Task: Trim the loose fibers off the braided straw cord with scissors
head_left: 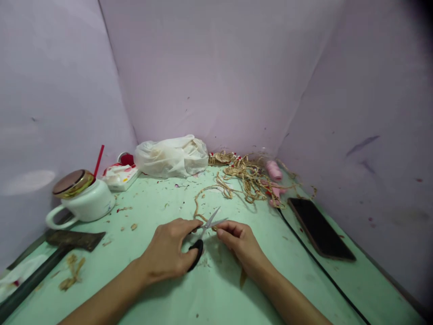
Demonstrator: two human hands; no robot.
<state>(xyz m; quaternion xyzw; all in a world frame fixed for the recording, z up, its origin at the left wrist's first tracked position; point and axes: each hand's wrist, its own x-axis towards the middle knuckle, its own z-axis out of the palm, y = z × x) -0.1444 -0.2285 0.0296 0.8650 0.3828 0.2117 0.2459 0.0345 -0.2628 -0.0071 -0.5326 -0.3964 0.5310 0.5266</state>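
My left hand [168, 253] is closed around the black handles of a pair of scissors [204, 234], whose steel blades stand apart and point up and away from me. Right beside the blades, my right hand [241, 243] pinches a strand of tan jute cord [198, 205] between thumb and fingers. The cord loops back across the green table [216, 289] to a tangled pile of jute cord [248, 178] with small red bits in it.
A white mug [84, 201] with a gold lid stands at the left, a dark hatchet-like tool [57, 257] in front of it. A crumpled plastic bag [172, 156], a pink thread spool [273, 169], a black phone [320, 228] and a black cable [324, 271] lie around.
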